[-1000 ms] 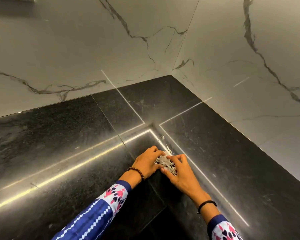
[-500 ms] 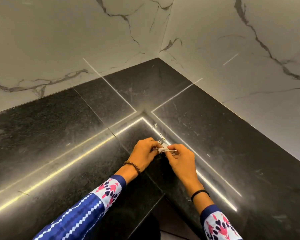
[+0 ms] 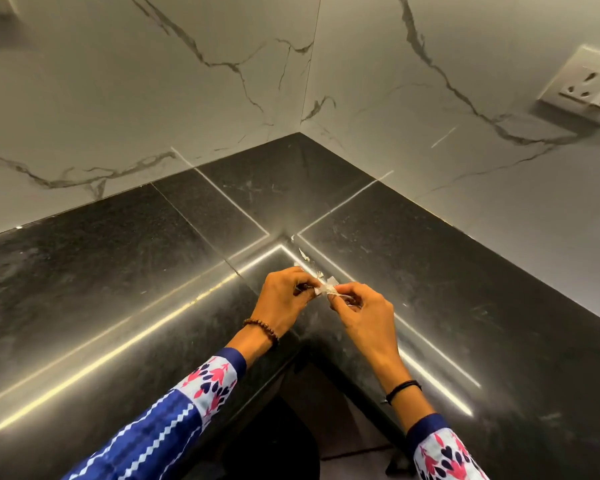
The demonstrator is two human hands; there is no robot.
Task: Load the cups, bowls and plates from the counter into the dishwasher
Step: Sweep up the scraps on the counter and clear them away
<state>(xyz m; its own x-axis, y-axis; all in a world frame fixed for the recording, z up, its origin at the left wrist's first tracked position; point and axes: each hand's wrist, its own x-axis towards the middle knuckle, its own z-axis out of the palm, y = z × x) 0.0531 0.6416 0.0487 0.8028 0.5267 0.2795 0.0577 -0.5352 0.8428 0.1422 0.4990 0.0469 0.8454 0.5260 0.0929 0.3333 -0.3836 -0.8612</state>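
Since a second ago both hands have risen off the bench (image 3: 118, 271) with a crumpled whitish scrap (image 3: 326, 289), probably to clear litter. Its ends are pinched by the left hand (image 3: 284, 299) and right hand (image 3: 364, 315), fingers curled. Loose flecks (image 3: 303, 254) lie just beyond the scrap. No cups, bowls or plates show.

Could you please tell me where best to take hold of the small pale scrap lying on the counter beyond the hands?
Probably a fingertip grip from above on the near end of the scrap, coming from the person's side. It is thin and lies almost flat on the counter, so no side hold shows.
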